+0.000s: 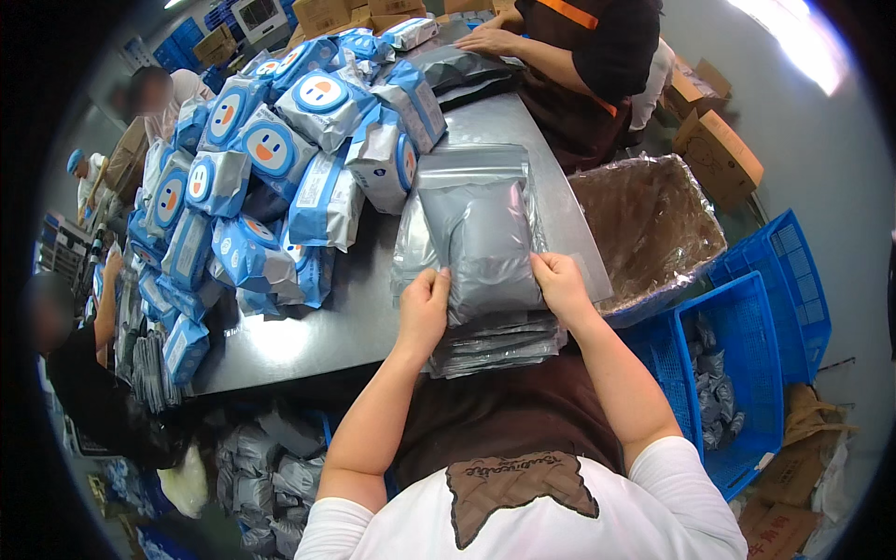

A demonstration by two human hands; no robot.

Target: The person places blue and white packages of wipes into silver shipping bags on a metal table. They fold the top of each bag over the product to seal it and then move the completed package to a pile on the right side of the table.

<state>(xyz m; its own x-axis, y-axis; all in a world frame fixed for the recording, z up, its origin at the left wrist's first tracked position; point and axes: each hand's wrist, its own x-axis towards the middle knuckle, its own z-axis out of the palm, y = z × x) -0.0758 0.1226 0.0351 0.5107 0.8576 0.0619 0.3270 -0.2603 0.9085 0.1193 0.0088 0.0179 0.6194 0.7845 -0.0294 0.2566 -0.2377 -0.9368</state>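
A grey plastic mailing bag [487, 245], bulging with something inside, lies in front of me on the table's near corner. My left hand [426, 306] is closed on its left side edge, thumb on top. On the opposite edge my right hand [563, 283] pinches the plastic in the same way. The bag's flat flap end points away from me. Beneath it is a stack of flat grey bags [495, 353]. What fills the bag is hidden. To the left rises a big heap of blue-and-white soft packs [271, 147] with round face prints.
The metal table [294, 347] ends close to my body. A plastic-lined carton [649, 238] stands at its right, near blue crates [763, 350], one holding grey parcels. Across the table a co-worker's hands [490, 39] rest by dark bags. More grey parcels [261, 481] lie low at left.
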